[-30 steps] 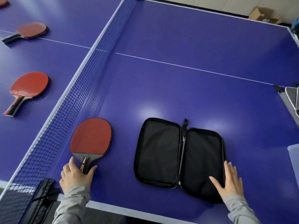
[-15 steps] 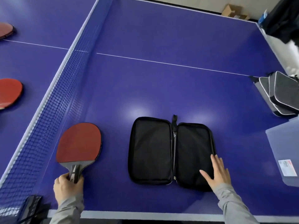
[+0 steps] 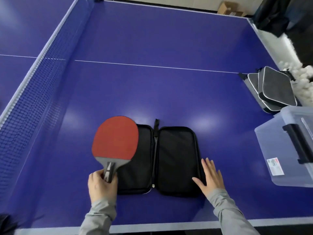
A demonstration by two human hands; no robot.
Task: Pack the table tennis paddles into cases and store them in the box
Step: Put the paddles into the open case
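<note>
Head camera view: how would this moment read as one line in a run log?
left hand grips paddle by handle | blade over left half of open case | right hand flat on case's right edge | storage box right

Sports room: blue ping-pong table (image 3: 169,39) with net (image 3: 33,78).

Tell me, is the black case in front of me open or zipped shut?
Open. The case lies spread flat on the table, both black inner halves showing. The left hand holds the paddle partly over its left half.
</note>
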